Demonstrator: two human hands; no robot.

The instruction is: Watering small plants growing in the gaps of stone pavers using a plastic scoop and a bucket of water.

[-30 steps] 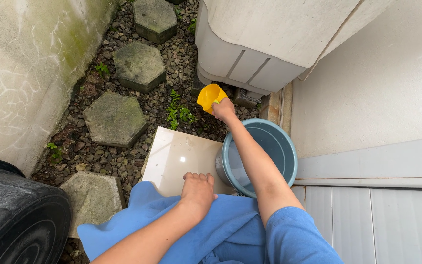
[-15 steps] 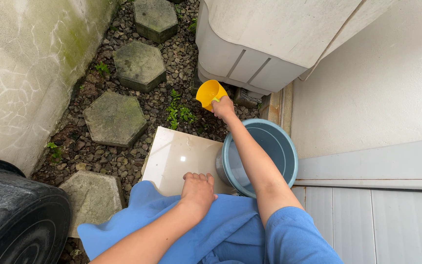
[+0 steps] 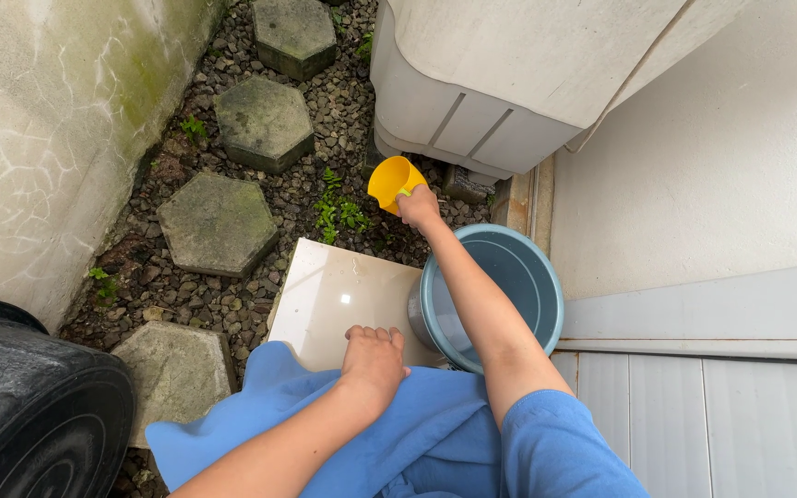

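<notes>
My right hand (image 3: pixel 418 207) grips the handle of a yellow scoop (image 3: pixel 393 181), holding it out over the gravel beyond a grey-blue bucket (image 3: pixel 528 277). The scoop is tilted with its mouth facing up and left. My left hand (image 3: pixel 374 356) rests closed, knuckles up, on my blue-clad knee at the near edge of a glossy beige tile (image 3: pixel 339 295). The bucket stands to the right of the tile, touching it, under my right forearm.
Hexagonal stepping stones (image 3: pixel 219 224) lie in dark gravel with small weeds (image 3: pixel 339 214). A mossy wall (image 3: pixel 48 138) runs along the left, a black bin (image 3: pixel 34 406) at lower left, a large beige tank (image 3: pixel 509 74) at top, a grey step (image 3: pixel 712 406) on the right.
My right hand and the yellow scoop have shifted slightly left and up over the gravel, wavering. My left hand, the tile and the bucket have not moved.
</notes>
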